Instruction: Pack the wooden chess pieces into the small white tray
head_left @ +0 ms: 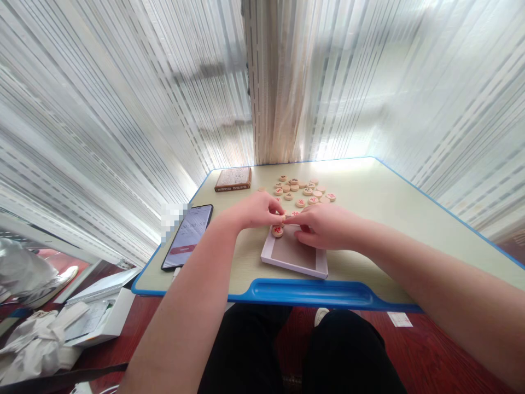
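Note:
My left hand (263,210) is closed, with thumb and forefinger pinching a wooden Chinese chess piece (283,216) above the far edge of a shallow white box (295,267). From the other side my right hand (322,224) reaches over the same box, its forefinger stretched to that piece and its thumb apart below. A round piece with a red character (278,232) lies at the box's upper left corner, just under my left fingertips. Beyond both hands several more chess pieces (301,203), some marked red or black, others blank side up, are scattered over the table.
A flat brown patterned box (233,179) stands at the table's far left. Nearer, a phone (187,236) showing a running timer lies by the left edge. The table (369,273) has a blue rim and a blue front groove (311,291). Curtains (279,82) hang close behind.

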The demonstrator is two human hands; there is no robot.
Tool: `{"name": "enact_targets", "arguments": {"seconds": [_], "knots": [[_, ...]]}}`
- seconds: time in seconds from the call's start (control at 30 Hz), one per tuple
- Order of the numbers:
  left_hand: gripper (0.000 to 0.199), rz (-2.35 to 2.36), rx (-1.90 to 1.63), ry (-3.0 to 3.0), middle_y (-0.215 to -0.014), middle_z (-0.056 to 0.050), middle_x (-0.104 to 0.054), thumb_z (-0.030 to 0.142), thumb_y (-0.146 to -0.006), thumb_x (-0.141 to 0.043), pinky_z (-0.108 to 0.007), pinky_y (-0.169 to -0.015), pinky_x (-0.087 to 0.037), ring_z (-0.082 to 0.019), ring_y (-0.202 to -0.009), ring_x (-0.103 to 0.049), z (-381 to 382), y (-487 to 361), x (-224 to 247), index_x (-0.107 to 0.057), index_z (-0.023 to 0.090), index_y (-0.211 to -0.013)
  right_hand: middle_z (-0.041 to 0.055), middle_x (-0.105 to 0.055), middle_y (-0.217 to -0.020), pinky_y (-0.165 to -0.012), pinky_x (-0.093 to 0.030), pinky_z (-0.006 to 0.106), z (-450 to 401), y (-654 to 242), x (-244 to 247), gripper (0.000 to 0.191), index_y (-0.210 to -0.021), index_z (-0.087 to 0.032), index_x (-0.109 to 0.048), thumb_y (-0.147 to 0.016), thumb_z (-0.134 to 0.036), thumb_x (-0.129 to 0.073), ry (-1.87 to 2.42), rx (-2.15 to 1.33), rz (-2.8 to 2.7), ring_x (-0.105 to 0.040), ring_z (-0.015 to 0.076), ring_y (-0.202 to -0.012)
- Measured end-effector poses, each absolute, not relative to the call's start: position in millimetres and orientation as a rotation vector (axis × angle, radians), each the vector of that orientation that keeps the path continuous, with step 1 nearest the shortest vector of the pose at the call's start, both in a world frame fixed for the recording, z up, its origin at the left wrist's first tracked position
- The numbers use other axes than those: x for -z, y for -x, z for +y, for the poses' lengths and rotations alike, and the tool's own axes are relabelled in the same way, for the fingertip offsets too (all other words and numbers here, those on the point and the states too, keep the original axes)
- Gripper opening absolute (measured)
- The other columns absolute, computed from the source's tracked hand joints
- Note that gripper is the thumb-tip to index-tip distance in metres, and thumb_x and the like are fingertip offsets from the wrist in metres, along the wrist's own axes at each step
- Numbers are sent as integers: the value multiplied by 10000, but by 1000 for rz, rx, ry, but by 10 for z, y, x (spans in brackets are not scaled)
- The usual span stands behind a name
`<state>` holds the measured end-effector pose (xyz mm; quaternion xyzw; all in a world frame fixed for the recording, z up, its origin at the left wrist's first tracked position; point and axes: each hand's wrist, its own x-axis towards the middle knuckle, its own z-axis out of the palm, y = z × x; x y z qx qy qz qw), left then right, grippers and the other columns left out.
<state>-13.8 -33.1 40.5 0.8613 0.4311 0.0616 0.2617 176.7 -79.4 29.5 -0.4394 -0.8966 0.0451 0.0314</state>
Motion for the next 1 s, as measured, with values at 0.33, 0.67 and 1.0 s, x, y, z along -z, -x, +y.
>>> {"name": "enact_targets", "arguments": {"seconds": [0.33,0.67,1.0], "knots": [[315,1221,-203,-2311,-732,-7,-645,394,-684,-603,-239,-546,-352,-131,-650,-525,-328,150,-382,-725,189,-890,47,-679,-815,-576,-330,269,-784,-1763,-276,466,-1256,-373,-590,-806,-293,-500,1483,-156,-2801,-558,183,-674],[237,1218,-216,-2392,-713,3,-618,330,-650,-628,-236,-535,-346,-123,-628,-519,-326,112,-332,-691,177,-819,44,-684,-1097,-721,-457,277,-783,-1810,-226,328,-1024,-283,-736,-824,-160,-507,1058,-266,-2755,-637,182,-864],[223,1221,-167,-2379,-728,15,-592,289,-636,-624,-234,-527,-349,-128,-640,-518,-317,109,-308,-630,195,-839,31,-731,-956,-700,-451,272,-799,-1803,-272,317,-916,-248,-755,-782,-110,-503,1140,-172,-2705,-645,172,-791]]}}
